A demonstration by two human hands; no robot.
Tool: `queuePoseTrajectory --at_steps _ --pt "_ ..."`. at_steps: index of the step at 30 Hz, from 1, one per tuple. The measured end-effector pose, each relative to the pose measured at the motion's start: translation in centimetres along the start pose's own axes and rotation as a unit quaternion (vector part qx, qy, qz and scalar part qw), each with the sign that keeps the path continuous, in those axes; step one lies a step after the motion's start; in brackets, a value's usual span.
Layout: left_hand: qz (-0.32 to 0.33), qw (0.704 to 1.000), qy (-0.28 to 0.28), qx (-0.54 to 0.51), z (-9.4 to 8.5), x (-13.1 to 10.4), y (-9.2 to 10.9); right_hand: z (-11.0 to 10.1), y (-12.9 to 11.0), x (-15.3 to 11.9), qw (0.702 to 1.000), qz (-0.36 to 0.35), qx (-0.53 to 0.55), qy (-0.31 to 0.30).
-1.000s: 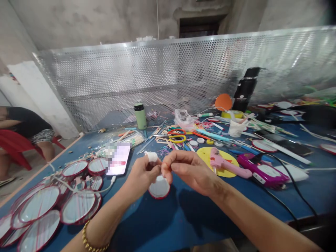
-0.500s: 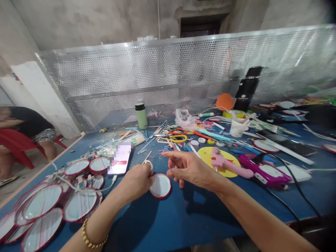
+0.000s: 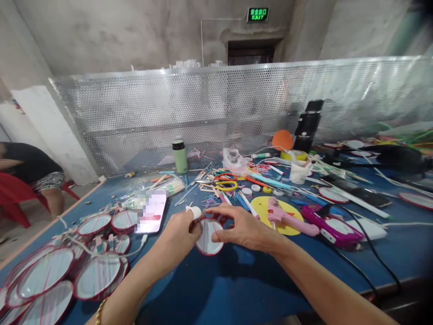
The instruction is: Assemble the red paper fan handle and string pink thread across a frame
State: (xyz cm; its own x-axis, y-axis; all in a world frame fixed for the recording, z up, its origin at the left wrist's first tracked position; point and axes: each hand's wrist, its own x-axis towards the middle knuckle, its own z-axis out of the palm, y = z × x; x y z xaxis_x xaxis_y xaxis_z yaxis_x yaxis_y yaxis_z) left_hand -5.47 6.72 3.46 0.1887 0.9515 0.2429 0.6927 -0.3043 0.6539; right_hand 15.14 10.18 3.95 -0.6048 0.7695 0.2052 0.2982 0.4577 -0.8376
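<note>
A small round white disc (image 3: 208, 243) with a dark red rim is between my hands, tilted, over the blue table. My left hand (image 3: 184, 232) is closed on its left edge, and a white wrap or ring (image 3: 194, 212) shows at a finger. My right hand (image 3: 237, 225) has its thumb on the disc's face and its fingers curled behind the right edge. A thin reddish line crosses the disc near the right thumb. Whether the disc touches the table cannot be made out.
Larger red-rimmed discs (image 3: 47, 273) pile up at the left beside a lit phone (image 3: 154, 212). Scissors (image 3: 226, 185), sticks and pens lie beyond my hands. A pink glue gun (image 3: 291, 219), purple device (image 3: 331, 225) and cables are at right. A person (image 3: 34, 164) sits far left.
My right hand has moved left and onto the disc, which is now tilted between both hands. The camera view has tipped upward, bringing an exit sign into sight.
</note>
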Motion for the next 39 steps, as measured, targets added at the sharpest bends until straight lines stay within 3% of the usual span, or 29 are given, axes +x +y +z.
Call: queuePoseTrajectory --at_steps 8,15,20,33,39 --pt "0.025 0.999 -0.01 0.022 -0.1 -0.2 0.3 1.2 0.0 -0.1 0.992 0.022 0.106 -0.065" --pt "0.004 0.996 -0.043 -0.081 -0.2 -0.5 -0.1 1.4 0.2 -0.2 0.989 0.054 0.123 -0.056" --pt "0.013 0.989 -0.033 -0.142 -0.2 -0.5 0.1 1.7 -0.2 -0.1 0.974 0.073 0.207 -0.052" --pt "-0.053 0.98 0.11 -0.154 -0.8 -0.3 0.7 4.8 -1.5 -0.8 0.903 0.117 0.411 0.053" --pt "-0.056 0.979 0.13 -0.146 -1.4 -0.2 0.6 5.5 -1.8 -1.6 0.87 0.133 0.468 0.075"
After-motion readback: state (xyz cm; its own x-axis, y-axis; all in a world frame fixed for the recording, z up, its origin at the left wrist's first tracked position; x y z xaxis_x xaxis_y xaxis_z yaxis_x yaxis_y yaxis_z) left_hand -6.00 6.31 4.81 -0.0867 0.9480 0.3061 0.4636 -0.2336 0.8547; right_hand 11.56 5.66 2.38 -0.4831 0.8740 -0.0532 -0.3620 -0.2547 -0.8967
